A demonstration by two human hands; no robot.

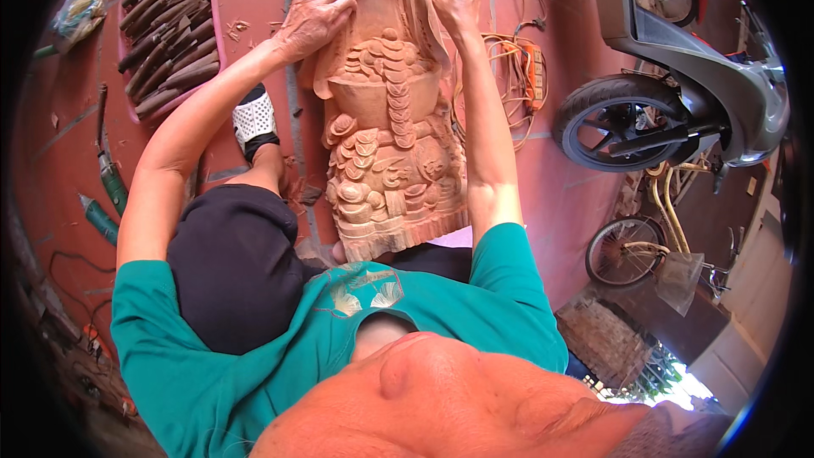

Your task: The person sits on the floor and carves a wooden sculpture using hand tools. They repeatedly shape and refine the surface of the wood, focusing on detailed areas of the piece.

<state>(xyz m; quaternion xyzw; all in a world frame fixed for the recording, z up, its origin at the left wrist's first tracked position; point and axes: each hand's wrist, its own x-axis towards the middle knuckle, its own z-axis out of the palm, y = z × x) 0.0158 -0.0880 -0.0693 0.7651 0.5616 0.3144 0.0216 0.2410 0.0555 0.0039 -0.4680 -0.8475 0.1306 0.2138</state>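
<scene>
A tall brown wood carving (pixel 386 102) lies in front of me, its far end cut off by the top edge. It shows draped sleeves, two carved hands, a bowl heaped with coin shapes, and more coins and ingots below. My left hand (pixel 318 19), with a ring on one finger, is closed with its bent fingers against the carved sleeve on the left. On the opposite side my right hand (pixel 454 2) pinches at the sleeve's edge. A small dark tip shows at those fingers; what it belongs to is too small to tell.
A pink tray (pixel 218 30) of dark-handled carving tools (pixel 170 34) stands at left, near green power tools (pixel 112 182). To the right lie an orange power strip (pixel 532 76) and tangled cords. A motorbike (pixel 678 102) and a bicycle (pixel 636 250) stand beyond. Wood chips (pixel 236 30) dot the tiles.
</scene>
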